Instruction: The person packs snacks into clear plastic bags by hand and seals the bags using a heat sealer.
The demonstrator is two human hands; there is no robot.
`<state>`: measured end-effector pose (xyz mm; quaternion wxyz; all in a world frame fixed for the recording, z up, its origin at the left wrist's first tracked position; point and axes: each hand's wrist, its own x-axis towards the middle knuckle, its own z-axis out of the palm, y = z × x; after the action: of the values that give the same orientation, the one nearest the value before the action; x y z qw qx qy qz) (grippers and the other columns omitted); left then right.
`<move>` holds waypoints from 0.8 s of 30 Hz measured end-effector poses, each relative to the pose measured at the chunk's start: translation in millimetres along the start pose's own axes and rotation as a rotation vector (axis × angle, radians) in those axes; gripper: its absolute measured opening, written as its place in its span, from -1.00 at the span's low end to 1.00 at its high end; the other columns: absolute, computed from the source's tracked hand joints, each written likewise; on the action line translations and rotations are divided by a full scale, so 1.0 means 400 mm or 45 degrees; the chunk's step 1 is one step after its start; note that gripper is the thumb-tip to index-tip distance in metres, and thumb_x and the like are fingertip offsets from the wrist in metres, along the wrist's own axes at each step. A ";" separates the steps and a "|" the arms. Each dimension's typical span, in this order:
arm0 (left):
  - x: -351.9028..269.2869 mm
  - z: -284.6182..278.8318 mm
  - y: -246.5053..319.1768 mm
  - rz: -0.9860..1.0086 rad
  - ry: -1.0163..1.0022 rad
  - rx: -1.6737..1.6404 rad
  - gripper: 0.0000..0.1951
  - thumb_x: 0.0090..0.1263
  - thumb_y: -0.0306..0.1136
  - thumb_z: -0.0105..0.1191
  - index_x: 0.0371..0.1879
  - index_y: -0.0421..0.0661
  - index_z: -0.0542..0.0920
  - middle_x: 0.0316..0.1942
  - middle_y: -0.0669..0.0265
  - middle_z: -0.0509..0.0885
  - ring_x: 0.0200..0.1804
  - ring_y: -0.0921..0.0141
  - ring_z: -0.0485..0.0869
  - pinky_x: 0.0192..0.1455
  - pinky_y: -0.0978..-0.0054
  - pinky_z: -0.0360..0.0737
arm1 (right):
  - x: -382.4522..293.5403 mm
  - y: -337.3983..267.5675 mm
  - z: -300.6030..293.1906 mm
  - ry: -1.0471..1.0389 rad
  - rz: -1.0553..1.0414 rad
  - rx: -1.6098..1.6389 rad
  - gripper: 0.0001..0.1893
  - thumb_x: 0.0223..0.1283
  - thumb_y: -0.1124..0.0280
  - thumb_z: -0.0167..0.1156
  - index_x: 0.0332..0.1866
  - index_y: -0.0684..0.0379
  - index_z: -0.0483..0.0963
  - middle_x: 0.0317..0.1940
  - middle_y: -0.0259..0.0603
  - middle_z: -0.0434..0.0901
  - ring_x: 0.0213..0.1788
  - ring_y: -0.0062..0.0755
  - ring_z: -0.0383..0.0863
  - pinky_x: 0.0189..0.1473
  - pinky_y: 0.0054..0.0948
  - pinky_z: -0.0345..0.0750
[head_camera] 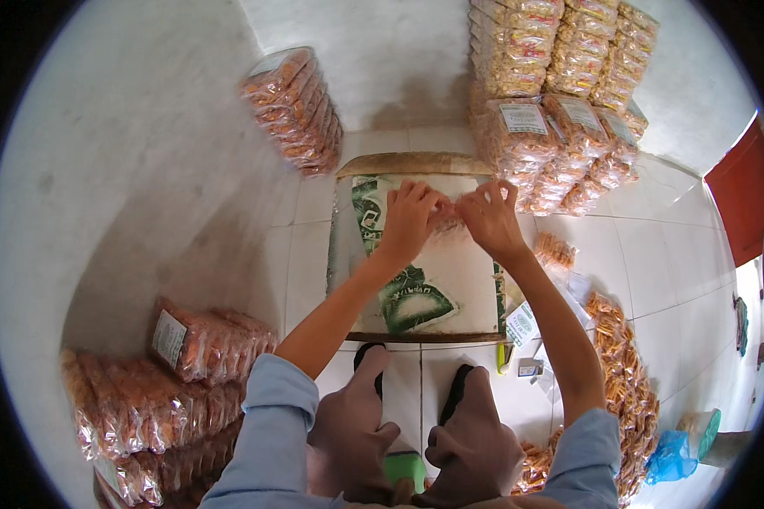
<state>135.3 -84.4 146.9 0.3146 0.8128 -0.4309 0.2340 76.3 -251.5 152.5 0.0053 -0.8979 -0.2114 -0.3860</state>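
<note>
My left hand and my right hand meet over the far part of a low, worn table. Between their fingertips they pinch the edge of a small transparent plastic bag with something orange-brown inside. The fingers hide part of the bag, so how full it is cannot be made out. Scraps of green printed covering remain on the pale tabletop. Just off its right side lie printed label cards and a yellow-green stapler; beside them sits a small staple box.
Small snack packs are heaped on the tiled floor at right, near a blue plastic bag. Bagged snacks stand stacked at back right, back left and front left. A wall rises on the left.
</note>
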 end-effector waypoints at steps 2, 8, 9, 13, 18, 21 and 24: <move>-0.067 0.014 0.046 -0.232 0.123 -0.212 -0.84 0.14 -0.32 0.17 -0.37 -0.07 0.53 -0.38 0.39 0.45 -0.19 0.36 0.39 -0.09 0.39 0.28 | -0.062 -0.019 0.006 0.014 -0.013 0.020 -0.84 -0.12 0.46 0.18 -0.35 0.09 0.45 -0.34 -0.39 0.48 -0.19 -0.37 0.40 -0.01 -0.14 0.22; -0.227 0.013 0.161 -1.734 -0.722 -1.358 -0.67 0.08 -0.09 0.28 -0.41 -0.07 0.52 -0.43 0.43 0.50 -0.37 0.51 0.45 -0.26 0.55 0.44 | -0.222 -0.106 -0.020 -0.009 -0.088 0.028 -0.75 -0.20 0.42 0.22 -0.28 0.07 0.50 -0.24 -0.45 0.49 -0.14 -0.43 0.42 -0.02 -0.18 0.22; -0.227 0.026 0.153 -1.929 -0.562 -1.584 -0.71 0.10 -0.12 0.27 -0.41 -0.05 0.52 -0.45 0.45 0.49 -0.40 0.55 0.43 -0.32 0.60 0.43 | -0.233 -0.122 -0.020 0.003 -0.079 0.036 -0.75 -0.20 0.42 0.22 -0.28 0.07 0.50 -0.24 -0.45 0.49 -0.14 -0.43 0.42 -0.02 -0.18 0.22; -0.266 0.060 0.136 -2.184 -0.321 -1.849 -0.77 0.12 -0.20 0.25 -0.41 -0.03 0.54 -0.48 0.48 0.48 -0.42 0.60 0.43 -0.40 0.70 0.41 | -0.275 -0.156 -0.006 0.021 -0.086 0.037 -0.73 -0.20 0.41 0.20 -0.25 0.06 0.52 -0.26 -0.49 0.47 -0.09 -0.53 0.40 -0.03 -0.25 0.27; -0.302 0.075 0.122 -2.200 -0.364 -1.811 -0.80 0.12 -0.24 0.24 -0.39 -0.04 0.55 -0.48 0.47 0.51 -0.43 0.60 0.48 -0.36 0.69 0.50 | -0.303 -0.166 0.002 0.017 -0.120 0.009 -0.76 -0.18 0.41 0.20 -0.28 0.08 0.52 -0.27 -0.48 0.47 -0.08 -0.54 0.40 -0.01 -0.26 0.27; -0.296 0.074 0.122 -2.204 -0.431 -1.738 -0.81 0.13 -0.26 0.24 -0.38 -0.05 0.55 -0.47 0.46 0.53 -0.42 0.59 0.52 -0.32 0.67 0.55 | -0.311 -0.172 0.004 -0.058 -0.157 0.036 -0.79 -0.15 0.40 0.19 -0.30 0.08 0.51 -0.27 -0.48 0.47 -0.07 -0.54 0.41 0.00 -0.25 0.28; -0.302 0.078 0.110 -2.185 -0.444 -1.742 -0.82 0.15 -0.30 0.22 -0.38 -0.08 0.55 -0.46 0.45 0.54 -0.42 0.58 0.53 -0.32 0.67 0.57 | -0.301 -0.178 0.005 -0.042 -0.171 0.060 -0.79 -0.14 0.40 0.18 -0.29 0.07 0.50 -0.27 -0.47 0.46 -0.06 -0.53 0.41 0.00 -0.25 0.27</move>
<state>38.5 -58.7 60.1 0.6893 0.5181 0.1981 -0.4661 -23.4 -231.6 56.3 -0.0032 -0.8876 -0.2803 -0.3655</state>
